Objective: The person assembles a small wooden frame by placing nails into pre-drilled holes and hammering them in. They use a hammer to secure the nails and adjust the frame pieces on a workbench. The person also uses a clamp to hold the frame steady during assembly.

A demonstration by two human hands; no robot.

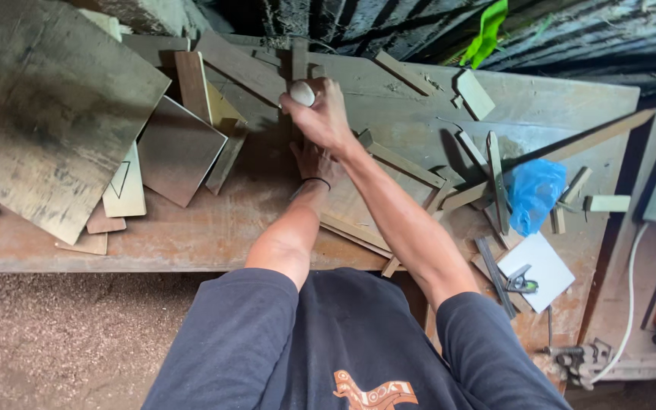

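I see a pale rounded knob (302,93), the end of some tool handle, gripped in the right hand (323,115) near the far middle of the tabletop (191,228). The rest of the tool is hidden under the fist, so I cannot tell its long axis or which way it points. The right hand's fingers are curled tightly round the knob, with the arm stretched far forward and angled toward the left. The left hand (315,162) lies below and just behind it, pressed flat on the wood with fingers spread narrow; a dark band sits at the wrist. Both arms nearly meet there, and they cover whatever piece is being worked. To the left lie leaning wooden panels, the largest a grey board (47,114), beside a brown square panel (180,148). To the right, loose wooden strips (495,182) crowd the surface, then a blue plastic bag (534,193), a white sheet (544,266) with a metal clip (521,282), and a white cable (632,296) at the edge.
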